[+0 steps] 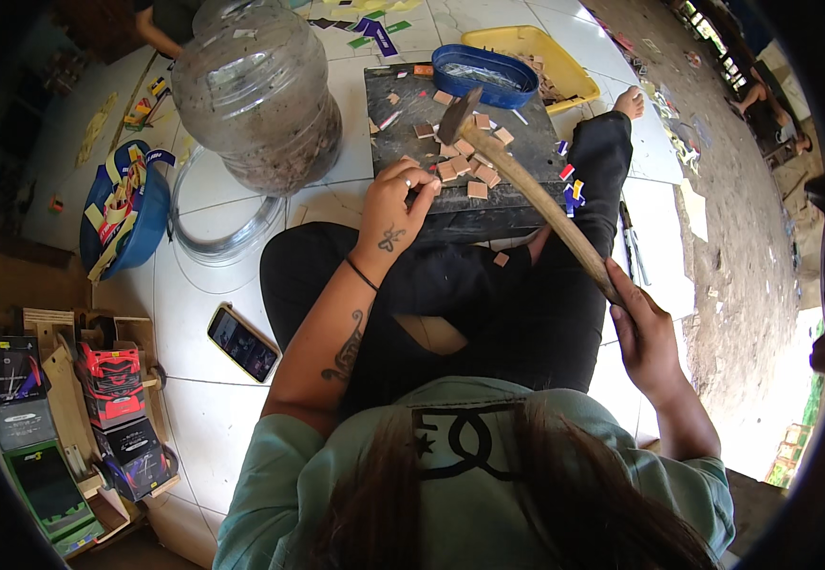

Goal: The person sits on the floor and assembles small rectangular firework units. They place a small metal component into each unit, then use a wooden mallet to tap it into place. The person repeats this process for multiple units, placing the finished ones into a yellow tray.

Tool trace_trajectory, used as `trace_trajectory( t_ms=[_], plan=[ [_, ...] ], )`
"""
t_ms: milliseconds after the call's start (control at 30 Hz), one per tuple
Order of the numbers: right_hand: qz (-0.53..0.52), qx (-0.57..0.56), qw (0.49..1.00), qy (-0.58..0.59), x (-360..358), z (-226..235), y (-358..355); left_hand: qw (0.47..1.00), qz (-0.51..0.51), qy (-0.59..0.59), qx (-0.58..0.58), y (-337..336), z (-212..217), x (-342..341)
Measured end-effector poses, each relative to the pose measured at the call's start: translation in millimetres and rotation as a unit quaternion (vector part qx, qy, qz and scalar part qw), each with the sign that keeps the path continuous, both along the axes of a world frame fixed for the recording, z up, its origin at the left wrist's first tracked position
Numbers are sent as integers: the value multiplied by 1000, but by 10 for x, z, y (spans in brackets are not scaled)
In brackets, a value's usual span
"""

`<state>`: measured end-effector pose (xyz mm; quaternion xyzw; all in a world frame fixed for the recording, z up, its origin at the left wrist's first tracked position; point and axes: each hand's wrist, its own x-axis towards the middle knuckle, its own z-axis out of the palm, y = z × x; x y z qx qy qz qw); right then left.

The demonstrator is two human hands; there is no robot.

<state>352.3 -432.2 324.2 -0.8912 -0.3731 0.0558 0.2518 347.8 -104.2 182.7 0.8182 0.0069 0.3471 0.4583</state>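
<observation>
My right hand [642, 332] is wrapped round the lower end of a hammer [550, 204]. Its long wooden handle slants up to the left, and the dark metal head is over the black board [387, 147]. At the board's near left edge is my left hand [398, 204], with thumb and fingertips pinched together. Whatever the pinch holds is too small or hidden to make out. Small brown square pieces [478, 190] lie scattered on the board, beside and under the hammer. One loose brown square [501, 258] rests on my dark trousers.
A blue oval tub [485, 92] and a yellow basin [578, 84] stand beyond the board. To the left are a large clear plastic jug [256, 104], coiled wire [213, 249], a blue basin of colourful strips [151, 223], a phone [244, 342] and small model vehicles [113, 399].
</observation>
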Motion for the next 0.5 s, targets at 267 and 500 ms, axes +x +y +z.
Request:
trace_trajectory(
  t_ms=[267,500],
  plan=[
    [-9,21,1000,-17,103,-168,-39,1000,0,-1,6,-5,-35,4],
    [-112,-93,984,-99,551,-671,61,1000,11,6,-10,-68,94,-35]
  ],
)
